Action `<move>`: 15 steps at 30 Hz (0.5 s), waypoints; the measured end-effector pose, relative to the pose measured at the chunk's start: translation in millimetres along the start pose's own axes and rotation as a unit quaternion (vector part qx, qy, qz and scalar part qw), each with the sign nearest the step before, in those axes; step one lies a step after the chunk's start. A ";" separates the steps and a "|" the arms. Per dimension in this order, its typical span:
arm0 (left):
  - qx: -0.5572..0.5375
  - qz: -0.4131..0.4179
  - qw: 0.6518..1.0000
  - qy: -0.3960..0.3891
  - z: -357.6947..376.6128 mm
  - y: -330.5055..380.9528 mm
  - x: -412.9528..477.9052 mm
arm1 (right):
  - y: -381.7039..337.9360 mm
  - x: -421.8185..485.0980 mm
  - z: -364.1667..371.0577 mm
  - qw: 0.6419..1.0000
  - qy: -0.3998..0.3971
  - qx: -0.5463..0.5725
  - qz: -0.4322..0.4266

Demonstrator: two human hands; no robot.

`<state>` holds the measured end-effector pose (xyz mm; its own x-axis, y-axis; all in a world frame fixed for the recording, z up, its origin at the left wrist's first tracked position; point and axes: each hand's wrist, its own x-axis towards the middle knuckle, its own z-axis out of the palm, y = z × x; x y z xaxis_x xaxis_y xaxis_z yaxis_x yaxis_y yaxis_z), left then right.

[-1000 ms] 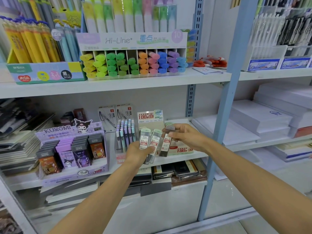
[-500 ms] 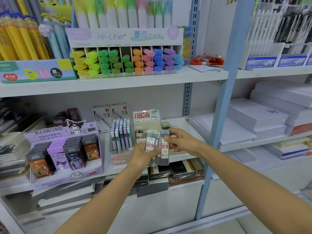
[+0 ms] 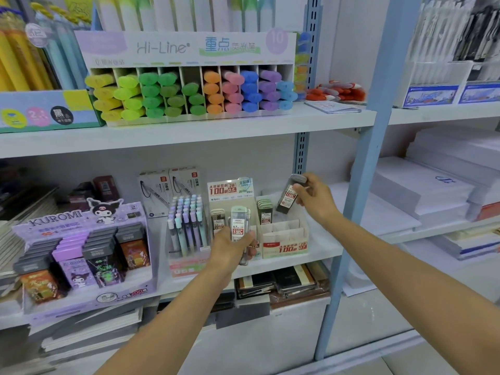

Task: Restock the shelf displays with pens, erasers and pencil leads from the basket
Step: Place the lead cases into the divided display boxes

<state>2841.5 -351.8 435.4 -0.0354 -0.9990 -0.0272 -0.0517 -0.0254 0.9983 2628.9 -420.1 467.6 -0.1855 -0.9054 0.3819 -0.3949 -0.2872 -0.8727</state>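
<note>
My left hand (image 3: 232, 246) grips a small bunch of clear pencil lead cases (image 3: 238, 224) in front of the middle shelf. My right hand (image 3: 313, 197) pinches a single dark pencil lead case (image 3: 289, 196), tilted, above the beige cardboard lead display box (image 3: 284, 239). That box holds a short row of lead cases (image 3: 264, 209) at its back left; its front compartments show bare cardboard. The basket is out of view.
A pastel pen display (image 3: 186, 223) stands left of the lead box, and a purple Kuromi eraser display (image 3: 81, 255) further left. Highlighters (image 3: 189, 93) fill the upper shelf. A blue shelf upright (image 3: 359, 185) rises to the right, with paper reams (image 3: 422, 190) behind it.
My right hand drew one lead case out of the bunch and carried it up and to the right, over the display box. My left hand stayed low with the other cases.
</note>
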 end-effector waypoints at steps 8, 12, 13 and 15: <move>-0.035 -0.021 0.999 -0.025 -2.3 -5.0 9.4 | 22.4 6.4 25.6 0.997 -0.035 -0.075 0.010; -0.046 -0.038 0.998 -0.031 -4.3 -4.8 12.4 | 20.9 11.9 23.1 0.994 -0.040 -0.098 -0.014; -0.045 -0.036 0.998 -0.033 -4.7 -5.0 12.8 | 20.3 13.6 22.5 0.994 -0.038 -0.099 -0.017; -0.049 -0.028 0.998 -0.038 -5.2 -4.9 13.0 | 20.9 14.5 22.8 0.991 -0.054 -0.119 -0.019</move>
<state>2846.5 -364.9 430.5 -0.1115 -0.9903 -0.0826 0.0411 -0.0877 0.9953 2638.5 -446.4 448.0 -0.0749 -0.9273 0.3668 -0.6028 -0.2509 -0.7574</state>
